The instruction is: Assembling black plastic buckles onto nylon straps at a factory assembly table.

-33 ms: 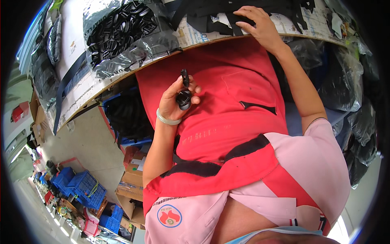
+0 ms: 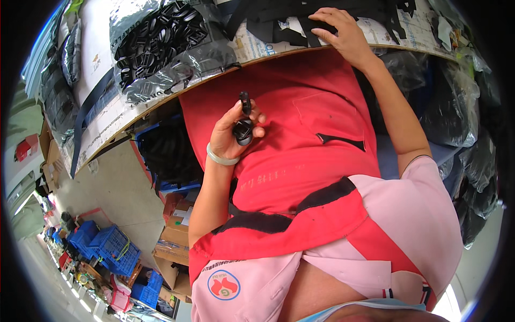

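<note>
A: Starting at the left, what could go wrong?

B: The clear bag (image 2: 217,56) seems open near the edge of the worktable (image 2: 97,67); a snag might spill its black parts (image 2: 161,43). Next, the left hand (image 2: 226,129), over the red apron (image 2: 322,115), clamps the upper black piece (image 2: 245,103) between thumb and fingers. The lower black piece (image 2: 243,132) lies in the curled fingers; if they relax, it could drop.

A: And the right hand (image 2: 343,38)?

B: At the table edge, thumb and fingers apart, by a black strap (image 2: 309,36). I can't tell whether the tips touch it. Overlapping straps could tangle if pulled.

A: Which way do the pieces point?

B: The lower one looks rounded and partly hidden, so I can't tell its long axis. The upper one stands edge-on, its long axis running up the view, towards the worktable.
</note>
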`<state>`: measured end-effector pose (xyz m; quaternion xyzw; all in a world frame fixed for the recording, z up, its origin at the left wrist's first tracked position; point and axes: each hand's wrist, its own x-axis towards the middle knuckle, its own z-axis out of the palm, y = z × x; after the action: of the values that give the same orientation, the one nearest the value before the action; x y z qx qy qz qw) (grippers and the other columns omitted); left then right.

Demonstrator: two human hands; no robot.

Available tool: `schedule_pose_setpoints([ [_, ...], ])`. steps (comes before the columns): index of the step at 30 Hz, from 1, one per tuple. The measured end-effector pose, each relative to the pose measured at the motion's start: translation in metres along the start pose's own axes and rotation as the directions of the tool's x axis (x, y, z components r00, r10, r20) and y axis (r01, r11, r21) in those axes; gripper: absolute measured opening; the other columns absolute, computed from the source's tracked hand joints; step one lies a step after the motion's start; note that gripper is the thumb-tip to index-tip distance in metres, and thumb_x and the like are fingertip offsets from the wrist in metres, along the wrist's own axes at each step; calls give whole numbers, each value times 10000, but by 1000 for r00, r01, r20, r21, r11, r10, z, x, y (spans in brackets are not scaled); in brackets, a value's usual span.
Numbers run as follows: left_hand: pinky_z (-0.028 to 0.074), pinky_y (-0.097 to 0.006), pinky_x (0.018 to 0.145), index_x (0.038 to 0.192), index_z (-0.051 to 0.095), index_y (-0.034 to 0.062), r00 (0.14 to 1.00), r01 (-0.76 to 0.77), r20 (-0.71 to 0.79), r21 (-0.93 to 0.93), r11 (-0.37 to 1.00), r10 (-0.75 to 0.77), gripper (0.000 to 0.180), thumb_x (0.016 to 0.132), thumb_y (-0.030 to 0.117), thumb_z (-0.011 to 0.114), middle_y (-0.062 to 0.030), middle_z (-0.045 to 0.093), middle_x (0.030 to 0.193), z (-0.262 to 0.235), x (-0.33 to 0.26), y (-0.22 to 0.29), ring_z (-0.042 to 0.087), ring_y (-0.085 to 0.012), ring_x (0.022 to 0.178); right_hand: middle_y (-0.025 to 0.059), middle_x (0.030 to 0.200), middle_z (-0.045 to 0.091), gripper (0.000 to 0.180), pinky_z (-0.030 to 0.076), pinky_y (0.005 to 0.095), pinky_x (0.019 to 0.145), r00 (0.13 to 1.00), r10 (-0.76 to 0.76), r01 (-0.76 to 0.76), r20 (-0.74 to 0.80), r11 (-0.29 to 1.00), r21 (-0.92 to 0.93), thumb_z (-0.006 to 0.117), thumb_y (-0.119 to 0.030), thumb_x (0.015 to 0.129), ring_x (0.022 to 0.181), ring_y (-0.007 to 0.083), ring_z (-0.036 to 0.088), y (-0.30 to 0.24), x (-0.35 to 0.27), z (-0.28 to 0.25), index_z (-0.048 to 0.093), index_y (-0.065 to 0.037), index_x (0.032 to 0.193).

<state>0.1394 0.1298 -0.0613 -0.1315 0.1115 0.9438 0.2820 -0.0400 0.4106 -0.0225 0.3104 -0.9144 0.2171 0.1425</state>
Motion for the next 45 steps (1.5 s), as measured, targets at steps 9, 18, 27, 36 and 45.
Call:
schedule_pose_setpoints([
  [9, 484, -285, 586, 1018, 534, 53, 999, 35, -41, 18, 999, -34, 217, 971, 265, 512, -64, 527, 861, -3, 7, -1, 509, -200, 841, 45, 1088, 612, 270, 511, 318, 814, 928, -238, 307, 286, 925, -225, 619, -125, 834, 945, 231, 608, 16, 16, 1, 603, -58, 1095],
  [18, 474, -271, 570, 896, 567, 31, 982, -24, -180, 201, 979, 61, 232, 959, 253, 550, -77, 582, 765, 2, 5, -9, 558, -177, 692, 61, 1040, 637, 280, 510, 316, 813, 943, -305, 318, 131, 943, -95, 611, -66, 822, 963, 238, 608, 21, 19, -5, 614, -73, 1102],
  [27, 419, -225, 458, 955, 655, -39, 894, -106, -262, 663, 741, 362, 212, 930, 167, 613, -59, 617, 713, 18, 3, -15, 516, -100, 514, 31, 889, 640, 121, 472, 232, 725, 992, -12, 44, -129, 969, 242, 625, -77, 894, 805, 123, 598, -69, 16, -75, 652, -33, 1003],
  [36, 378, -192, 431, 1062, 657, -47, 856, -253, -112, 761, 597, 505, 203, 928, 93, 597, -13, 590, 650, 32, 7, -19, 483, -59, 464, 41, 631, 592, 192, 432, 195, 393, 514, 150, -851, 845, -32, 524, 591, -218, 937, 442, 83, 550, -138, -28, -9, 588, -30, 897],
  [45, 381, -185, 483, 1022, 677, -30, 700, -297, -11, 905, 304, 714, 163, 879, 44, 650, 9, 597, 717, 24, 9, -23, 490, -28, 559, -4, 604, 545, 182, 394, 178, 376, 463, 135, -826, 876, -292, 482, 578, -238, 943, 414, 48, 498, -140, -32, 10, 555, -66, 886],
])
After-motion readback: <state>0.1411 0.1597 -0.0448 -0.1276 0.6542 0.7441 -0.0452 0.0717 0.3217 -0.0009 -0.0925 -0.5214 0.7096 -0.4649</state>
